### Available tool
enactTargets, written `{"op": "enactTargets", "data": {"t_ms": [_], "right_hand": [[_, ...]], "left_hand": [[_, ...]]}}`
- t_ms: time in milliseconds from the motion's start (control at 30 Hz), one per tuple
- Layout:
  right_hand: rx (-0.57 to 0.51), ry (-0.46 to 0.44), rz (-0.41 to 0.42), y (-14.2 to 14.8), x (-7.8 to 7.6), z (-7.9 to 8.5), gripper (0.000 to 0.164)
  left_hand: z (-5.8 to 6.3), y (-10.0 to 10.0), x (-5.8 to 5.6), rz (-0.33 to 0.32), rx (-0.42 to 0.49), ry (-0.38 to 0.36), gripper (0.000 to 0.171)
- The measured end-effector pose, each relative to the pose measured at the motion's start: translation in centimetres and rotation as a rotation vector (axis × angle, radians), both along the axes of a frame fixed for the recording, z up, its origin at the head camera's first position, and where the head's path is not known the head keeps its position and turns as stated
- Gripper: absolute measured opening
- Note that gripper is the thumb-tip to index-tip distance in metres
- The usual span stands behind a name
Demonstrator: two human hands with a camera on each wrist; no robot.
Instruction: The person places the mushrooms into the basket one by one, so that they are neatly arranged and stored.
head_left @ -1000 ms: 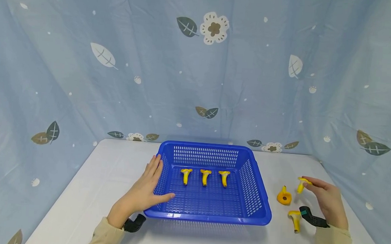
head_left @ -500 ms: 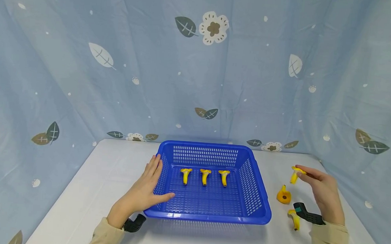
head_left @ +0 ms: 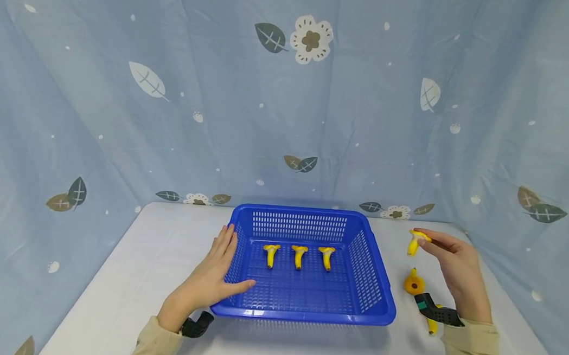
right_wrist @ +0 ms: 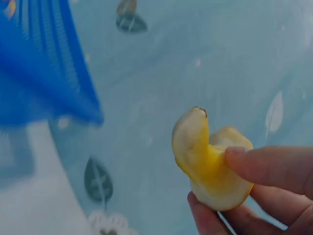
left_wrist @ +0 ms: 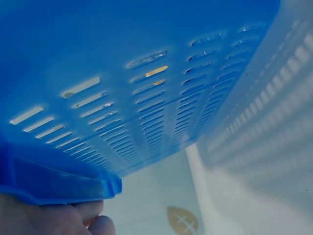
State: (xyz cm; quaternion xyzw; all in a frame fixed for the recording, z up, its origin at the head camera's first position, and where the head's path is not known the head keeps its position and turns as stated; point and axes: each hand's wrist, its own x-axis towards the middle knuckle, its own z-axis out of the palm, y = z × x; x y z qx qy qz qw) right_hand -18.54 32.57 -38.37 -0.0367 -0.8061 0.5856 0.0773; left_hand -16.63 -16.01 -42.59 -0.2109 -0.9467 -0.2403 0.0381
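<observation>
My right hand (head_left: 460, 267) pinches a yellow mushroom (head_left: 414, 244), chanterelle-shaped, between thumb and fingers above the table. In the right wrist view the held mushroom (right_wrist: 205, 161) shows its pale cap and bent stem. My left hand (head_left: 210, 279) rests on the left rim of a blue plastic basket (head_left: 300, 316), fingers straight and thumb reaching over the inside. Three matching mushrooms lie in a row on the basket floor: left (head_left: 270, 256), middle (head_left: 298, 257) and right (head_left: 327, 259). The left wrist view shows the slotted basket wall (left_wrist: 146, 98) close up, with fingertips (left_wrist: 88, 210) below its rim.
Right of the basket an orange-yellow mushroom (head_left: 414, 284) lies on the white table (head_left: 172, 246), cap toward me. Another yellow mushroom (head_left: 432, 326) lies nearer, partly hidden by the right wrist camera (head_left: 438, 310). A blue patterned curtain (head_left: 318, 103) hangs behind and at both sides.
My right hand has moved up and to the left, carrying the mushroom away from the two on the table. My left hand and the basket have stayed put.
</observation>
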Motion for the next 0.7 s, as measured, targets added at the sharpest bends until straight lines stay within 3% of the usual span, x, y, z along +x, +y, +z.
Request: {"op": "enactTargets", "data": {"t_ms": [100, 333, 700], "right_hand": [[-0.016, 0.03, 0.043, -1.1, 0.1, 1.1, 0.051], [0.117, 0.068, 0.114, -3.8, -0.2, 4.0, 0.048], [0.128, 0.133, 0.261, -8.6, -1.7, 6.9, 0.042]], "left_hand": [[0.0, 0.1, 0.1, 0.001, 0.0, -0.002, 0.112], [-0.1, 0.1, -0.1, 0.001, 0.0, 0.007, 0.113], [0.1, 0.1, 0.0, 0.002, -0.001, 0.01, 0.114]]}}
